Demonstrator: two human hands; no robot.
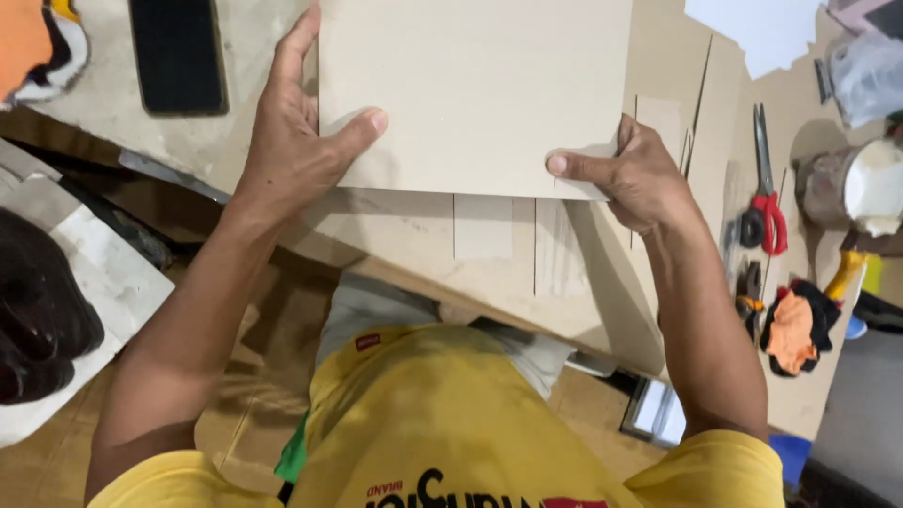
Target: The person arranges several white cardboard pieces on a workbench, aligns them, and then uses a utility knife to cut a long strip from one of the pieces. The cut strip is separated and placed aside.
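Both-handed: left hand and right hand pinch the near corners of a smooth, flat, square beige cardboard sheet over the cardboard-covered bench; red-handled scissors lie right.

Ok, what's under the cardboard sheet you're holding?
Under the cardboard sheet, held by the left hand and right hand, lie more flat cardboard pieces on the table. Whatever sits directly beneath its middle is covered.
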